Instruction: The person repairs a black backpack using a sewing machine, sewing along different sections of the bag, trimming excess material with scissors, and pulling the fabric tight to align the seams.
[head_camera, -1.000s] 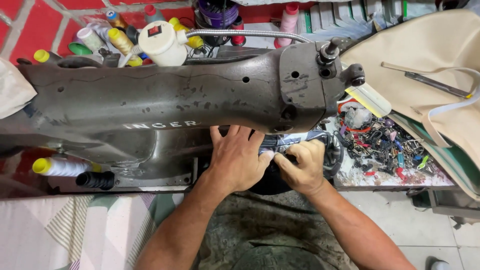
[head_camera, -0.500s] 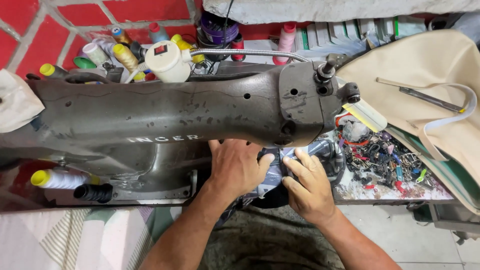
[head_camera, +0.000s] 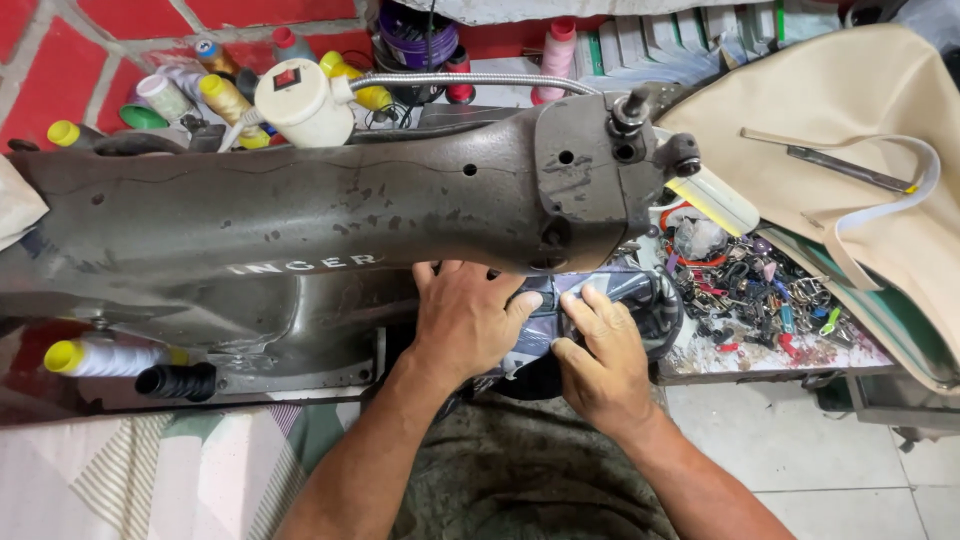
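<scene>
A big dark grey sewing machine (head_camera: 330, 215) stretches across the view. Under its arm lies a piece of dark fabric (head_camera: 600, 292). My left hand (head_camera: 465, 320) rests flat on the fabric with fingers spread, pressing it down. My right hand (head_camera: 600, 350) lies beside it on the right, fingers curled and pinching the fabric's edge just below the machine head. The needle area is hidden behind the head.
Thread spools (head_camera: 225, 100) and a white lamp (head_camera: 300, 100) stand behind the machine. A white thread cone (head_camera: 105, 357) and black spool (head_camera: 175, 381) lie at left. A heap of small hardware (head_camera: 750, 290) and beige cloth (head_camera: 850, 130) with a tool lie at right.
Both hands have shifted slightly on the fabric; the right hand has drawn closer to the left and lower. The view has tilted a little.
</scene>
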